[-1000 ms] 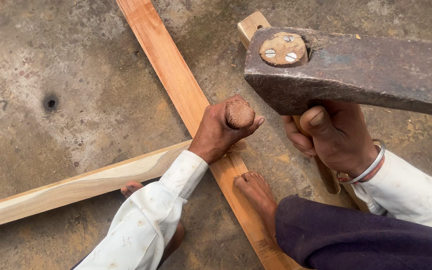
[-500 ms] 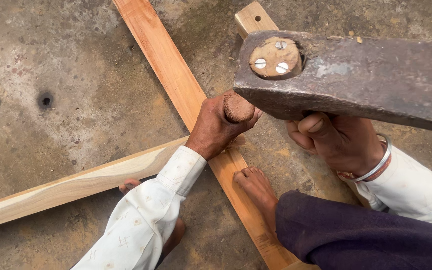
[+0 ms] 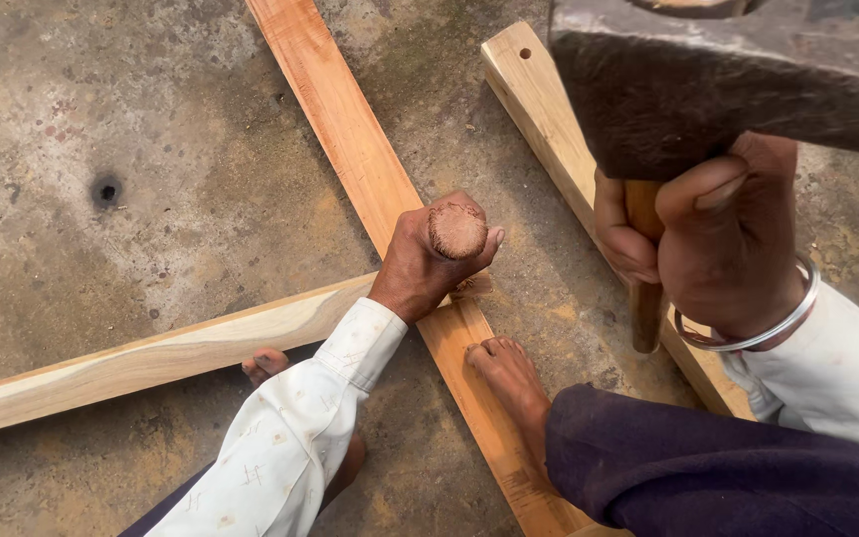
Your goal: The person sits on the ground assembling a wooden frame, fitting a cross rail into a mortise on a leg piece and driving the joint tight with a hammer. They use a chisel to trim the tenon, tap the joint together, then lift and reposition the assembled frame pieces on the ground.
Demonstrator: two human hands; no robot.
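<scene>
Two hands: left (image 3: 420,264) grips chisel (image 3: 456,230), right (image 3: 708,234) hammer (image 3: 708,89).

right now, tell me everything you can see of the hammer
The hammer has a big dark iron head, rough and pitted, on a wooden handle. It is raised close to the camera, head cut off by the top edge. The right hand grips the handle just under the head, fingers wrapped round it. Nothing else touches it.

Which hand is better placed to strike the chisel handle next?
The right hand: it grips the hammer raised above the work. The left hand is wrapped round the wooden chisel handle, holding it upright on the reddish plank.
</scene>
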